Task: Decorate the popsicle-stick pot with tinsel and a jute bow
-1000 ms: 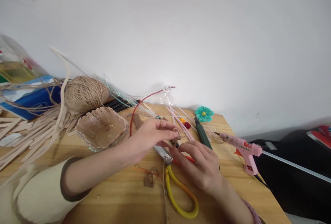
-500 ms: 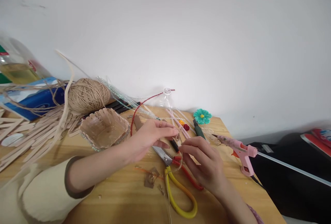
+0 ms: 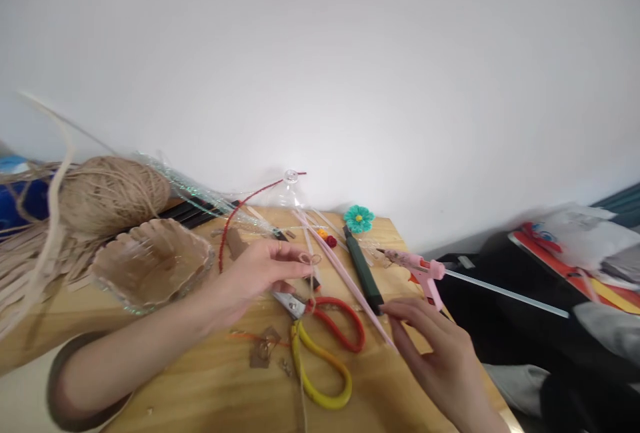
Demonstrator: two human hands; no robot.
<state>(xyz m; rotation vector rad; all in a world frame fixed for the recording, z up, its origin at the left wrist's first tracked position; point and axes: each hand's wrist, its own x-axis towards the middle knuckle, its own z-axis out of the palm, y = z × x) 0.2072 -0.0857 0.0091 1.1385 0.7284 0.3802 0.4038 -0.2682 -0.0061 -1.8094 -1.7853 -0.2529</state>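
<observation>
My left hand (image 3: 265, 273) pinches a small twine bow (image 3: 310, 260) between thumb and forefinger, above the scissors. A long tail of twine (image 3: 303, 389) hangs from it over the handles. My right hand (image 3: 430, 346) is apart from the bow, near the lower end of a dark green pen-like tool (image 3: 364, 273); its thumb and forefinger are close together, and whether anything is between them is too small to tell. Scissors (image 3: 327, 366) with one red and one yellow handle lie below my hands.
A pink glue gun (image 3: 417, 269) with a long clear stick lies at the table's right edge. At left are a scalloped bowl (image 3: 150, 263), a twine ball (image 3: 115, 193) and wooden sticks. A teal flower (image 3: 359, 218) and a clear bottle top (image 3: 291, 186) stand near the wall.
My right hand has let go of the twine and moved right, away from my left hand. My left hand still pinches the twine. The view has turned right, so the table's things appear further left.
</observation>
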